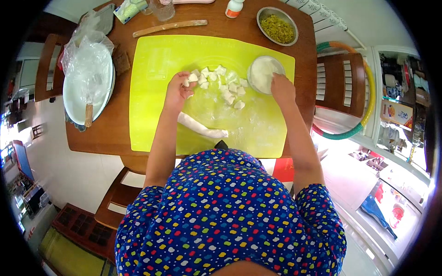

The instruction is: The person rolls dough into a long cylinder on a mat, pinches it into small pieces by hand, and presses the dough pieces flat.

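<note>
- The left hand (177,89), just left of the frame's centre, pinches a small piece of dough (186,83) between curled fingers; how much of the piece lies inside the grip is hidden.
- More cut dough pieces (228,87) lie scattered on the yellow-green mat (152,92) between the two hands, some touching each other.
- The right hand (282,88), right of centre, rests at the near rim of a bowl of flour (263,72) — its fingertips point away from the camera, and I cannot tell whether they are closed on anything.
- A dough roll (200,128) lies on the mat below the left hand; its near end meets a dark object mostly hidden by the person's patterned clothing.
- At upper left, a white plate (73,99) carries crumpled clear plastic (87,60) — what lies under it is hard to make out.
- Along the top edge: a rolling pin (169,27), a metal bowl of greenish filling (277,26), and a small white bottle (234,8), cut off by the frame.
- A wooden chair (340,83) stands at the right of the table (115,133), with a striped hoop (363,115) over it.
</note>
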`<state>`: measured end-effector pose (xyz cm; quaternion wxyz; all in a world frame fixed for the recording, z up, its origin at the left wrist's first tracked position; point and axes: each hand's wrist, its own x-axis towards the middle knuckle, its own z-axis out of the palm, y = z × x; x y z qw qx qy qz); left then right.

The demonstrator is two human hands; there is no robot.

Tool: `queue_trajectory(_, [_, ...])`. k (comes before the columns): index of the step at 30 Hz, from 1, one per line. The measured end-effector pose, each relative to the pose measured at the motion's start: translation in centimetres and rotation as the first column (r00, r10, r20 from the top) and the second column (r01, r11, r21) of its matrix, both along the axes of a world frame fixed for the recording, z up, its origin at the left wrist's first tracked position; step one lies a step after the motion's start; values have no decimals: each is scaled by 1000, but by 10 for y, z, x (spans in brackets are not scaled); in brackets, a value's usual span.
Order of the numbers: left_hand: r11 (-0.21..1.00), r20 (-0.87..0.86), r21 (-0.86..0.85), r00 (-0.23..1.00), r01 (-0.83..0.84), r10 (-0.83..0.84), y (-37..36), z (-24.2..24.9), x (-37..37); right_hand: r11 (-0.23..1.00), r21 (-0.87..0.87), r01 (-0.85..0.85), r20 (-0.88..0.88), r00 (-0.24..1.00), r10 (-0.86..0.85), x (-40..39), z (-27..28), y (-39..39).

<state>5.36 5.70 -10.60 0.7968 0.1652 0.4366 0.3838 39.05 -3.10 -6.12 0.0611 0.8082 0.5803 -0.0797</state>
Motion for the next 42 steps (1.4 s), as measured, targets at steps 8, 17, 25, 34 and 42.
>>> queue_trajectory(8, [752,-854,348,521,559,8,-5,1,-6,945,-78,319,-684,672,-284,10,-7,-11])
queue_trajectory(17, [822,-714,251,671,511,-199,-5,11,28,931,360,63,-555,816,159,-93,38,-9])
queue_trajectory(25, [767,-747,236,617,596,-250,2,-28,34,930,362,-66,-493,833,251,-128,48,-5])
queue_trajectory(34, [810,-562,330,791,484,-243,5,-19,33,936,337,97,-413,909,54,-68,37,-17])
queue_trajectory(42, [621,-890,431,423,655,171,14,-9,43,975,163,151,-167,978,-123,-9,18,-25])
